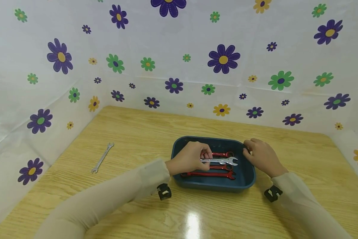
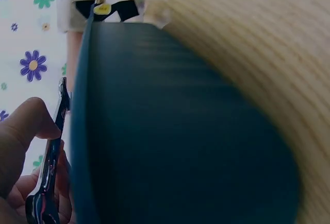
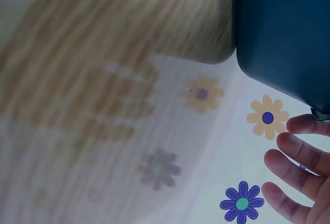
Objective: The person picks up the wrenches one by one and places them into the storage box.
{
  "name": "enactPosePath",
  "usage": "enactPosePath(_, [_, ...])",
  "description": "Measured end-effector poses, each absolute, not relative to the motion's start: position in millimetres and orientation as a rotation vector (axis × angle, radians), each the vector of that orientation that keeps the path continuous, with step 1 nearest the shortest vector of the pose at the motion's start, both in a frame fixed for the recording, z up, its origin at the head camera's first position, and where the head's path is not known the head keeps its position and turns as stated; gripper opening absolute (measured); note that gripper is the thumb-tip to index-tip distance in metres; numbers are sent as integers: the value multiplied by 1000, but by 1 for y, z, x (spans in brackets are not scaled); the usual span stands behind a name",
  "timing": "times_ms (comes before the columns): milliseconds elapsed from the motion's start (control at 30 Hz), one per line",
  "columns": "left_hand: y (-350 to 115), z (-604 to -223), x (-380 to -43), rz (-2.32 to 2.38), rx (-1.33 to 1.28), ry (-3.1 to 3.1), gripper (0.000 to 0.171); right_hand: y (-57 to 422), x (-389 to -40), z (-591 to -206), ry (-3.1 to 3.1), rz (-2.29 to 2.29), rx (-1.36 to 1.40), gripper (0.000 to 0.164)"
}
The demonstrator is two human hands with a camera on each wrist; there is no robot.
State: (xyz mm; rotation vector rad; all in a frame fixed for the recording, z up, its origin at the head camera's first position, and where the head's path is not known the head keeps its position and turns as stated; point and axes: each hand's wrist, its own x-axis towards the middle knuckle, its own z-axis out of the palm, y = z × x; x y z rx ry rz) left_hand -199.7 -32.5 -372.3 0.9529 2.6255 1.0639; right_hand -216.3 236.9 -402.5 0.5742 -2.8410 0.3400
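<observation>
My left hand [image 1: 188, 158] is over a dark blue plastic tray [image 1: 208, 187], pinching a silver wrench [image 1: 222, 160] between thumb and fingers. One open jaw of that wrench points right. In the left wrist view the same wrench [image 2: 50, 167] slants beside the tray's wall [image 2: 80, 147]. Beneath it, several red wrenches [image 1: 208, 173] lie lengthwise in the tray, partly hidden by the hand. At the tray's right back corner my right hand [image 1: 263, 157] holds the rim, thumb towards the inside. Its other fingers [image 3: 296, 167] are spread outside the wall in the right wrist view.
Another silver wrench [image 1: 103, 158], with two open ends, lies on the wooden table [image 1: 137, 132] to the left of the tray. A white cloth [image 1: 173, 43] printed with flowers hangs behind the table and along its sides. Black straps [image 1: 164, 192] circle both sleeves.
</observation>
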Motion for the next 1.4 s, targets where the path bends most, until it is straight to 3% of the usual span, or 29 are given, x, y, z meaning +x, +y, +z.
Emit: enactPosePath(1400, [8,-374,-213,762,1011,2430,10,240,-218,-404,-2820,334,595,12])
